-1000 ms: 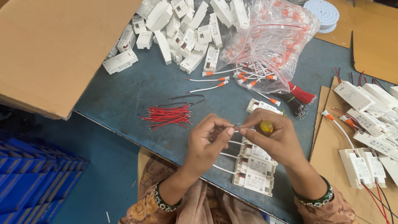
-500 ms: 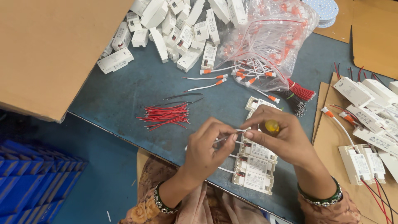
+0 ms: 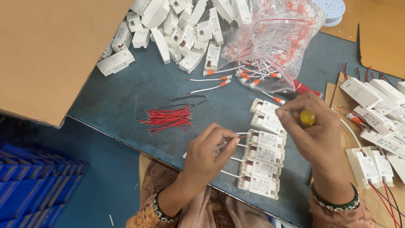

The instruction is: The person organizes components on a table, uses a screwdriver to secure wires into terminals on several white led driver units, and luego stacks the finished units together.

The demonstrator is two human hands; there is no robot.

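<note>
My left hand (image 3: 206, 156) pinches a thin white wire (image 3: 240, 134) that runs into one of a row of small white rectangular modules (image 3: 265, 152) lined up at the near edge of the blue table (image 3: 139, 90). My right hand (image 3: 316, 137) is closed on a screwdriver with a yellow handle (image 3: 307, 117), held upright over the same row. A loose bundle of short red wires (image 3: 168, 118) lies just left of my left hand.
A heap of white modules (image 3: 177, 29) fills the far side of the table. A clear plastic bag of white wires with orange ends (image 3: 274, 46) lies behind my right hand. Finished modules with red wires rest on cardboard (image 3: 375, 122) at right. A brown cardboard flap (image 3: 46, 55) covers the left.
Both hands have moved apart and down toward the module row. My left hand now holds a white wire at a module; my right hand has shifted right with the screwdriver.
</note>
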